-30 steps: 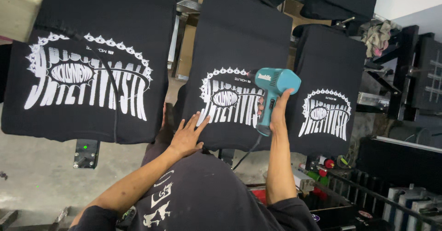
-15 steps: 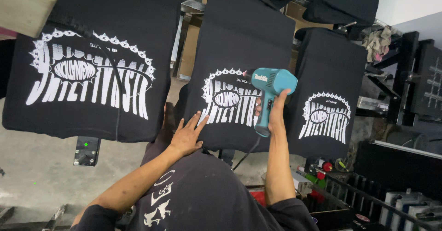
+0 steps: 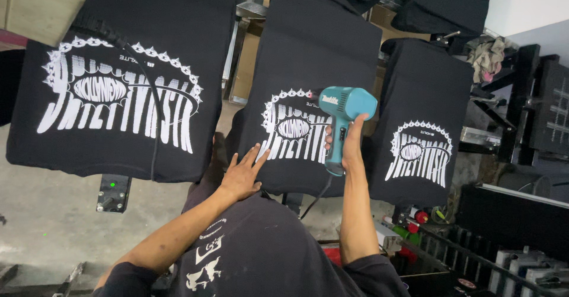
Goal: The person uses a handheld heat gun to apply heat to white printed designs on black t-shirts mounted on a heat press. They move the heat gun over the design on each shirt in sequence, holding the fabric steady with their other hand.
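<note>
Heat gun [image 3: 342,116] gripped by right hand [image 3: 349,143]; left hand [image 3: 242,175] fingers spread flat on black shirt [image 3: 314,66]; concrete floor [image 3: 41,214].

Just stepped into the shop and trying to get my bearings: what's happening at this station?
A person is working over black shirts with white prints, laid out on flat boards. Their right hand grips a teal heat gun by the handle, its nozzle aimed at the white print on the middle shirt. Their left hand lies flat, fingers spread, on that shirt's lower edge. Printed shirts lie on the left and right boards too.
</note>
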